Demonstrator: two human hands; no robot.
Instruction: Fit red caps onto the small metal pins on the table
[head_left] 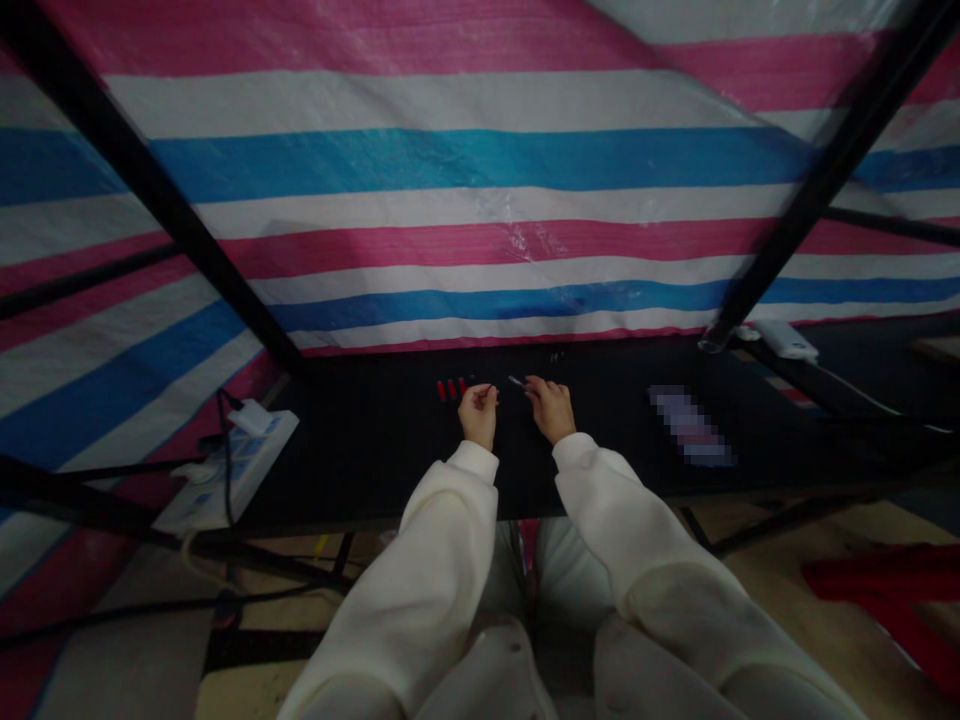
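Note:
Above the black tabletop (360, 450), my left hand (478, 414) is closed in a pinch; a thin dark tip shows at its fingers, too small to name. Just left of it, several short red pieces with dark ends (451, 389) stand in a row on the table. My right hand (553, 408) is closed on a slim, pale, shiny piece (516, 381) that points toward my left hand. The two hands are apart. Behind them lie a few tiny light bits (557, 357).
A white power strip (259, 465) with plugs and cords is at the left edge. A phone-like rectangle (690, 425), blurred out, rests at right. Beyond a black frame post (817, 170) lies a white adapter (784, 340) with a cable. A striped tarp (480, 240) hangs behind.

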